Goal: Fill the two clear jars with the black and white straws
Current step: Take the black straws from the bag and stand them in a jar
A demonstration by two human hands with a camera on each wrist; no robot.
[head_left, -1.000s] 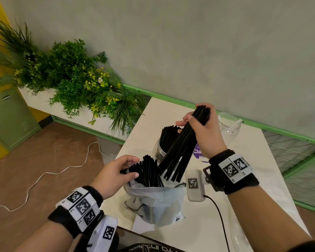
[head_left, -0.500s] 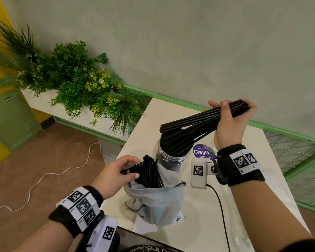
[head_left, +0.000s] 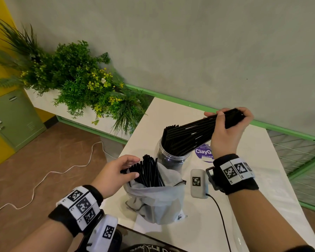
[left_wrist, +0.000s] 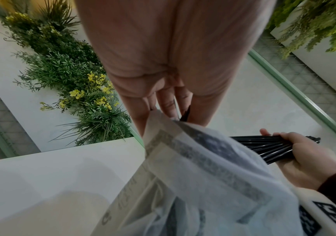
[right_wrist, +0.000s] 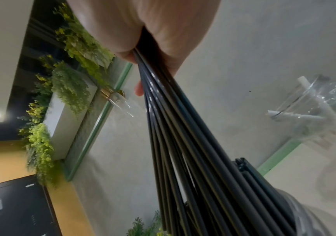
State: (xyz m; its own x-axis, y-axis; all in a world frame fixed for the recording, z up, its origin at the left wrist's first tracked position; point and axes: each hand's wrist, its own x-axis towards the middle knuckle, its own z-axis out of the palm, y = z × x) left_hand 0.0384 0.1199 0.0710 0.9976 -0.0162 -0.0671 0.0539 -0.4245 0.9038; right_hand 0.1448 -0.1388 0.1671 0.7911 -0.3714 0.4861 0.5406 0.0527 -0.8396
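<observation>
My right hand (head_left: pixel 225 128) grips a bundle of black straws (head_left: pixel 195 133) near its far end, tilted low, with the loose ends over the mouth of a clear jar (head_left: pixel 171 159) that holds black straws. The same bundle (right_wrist: pixel 183 135) fans out from my palm in the right wrist view. A second clear jar (right_wrist: pixel 316 110) with a few white straws stands further right. My left hand (head_left: pixel 116 173) holds the rim of a white bag (head_left: pixel 156 200) full of black straws (head_left: pixel 149 170), fingers pinching the bag's edge (left_wrist: pixel 158 121).
The white table (head_left: pixel 262 188) runs along a grey wall with a green rail. A purple round label (head_left: pixel 204 152) lies by the jar. A planter with green plants (head_left: pixel 76 84) stands left of the table. A white cable (head_left: pixel 44 179) lies on the brown floor.
My right hand lifted the black bundle out of the bag, swung it right and tipped it flatter, bringing its ends over the jar. My left hand stayed on the bag.
</observation>
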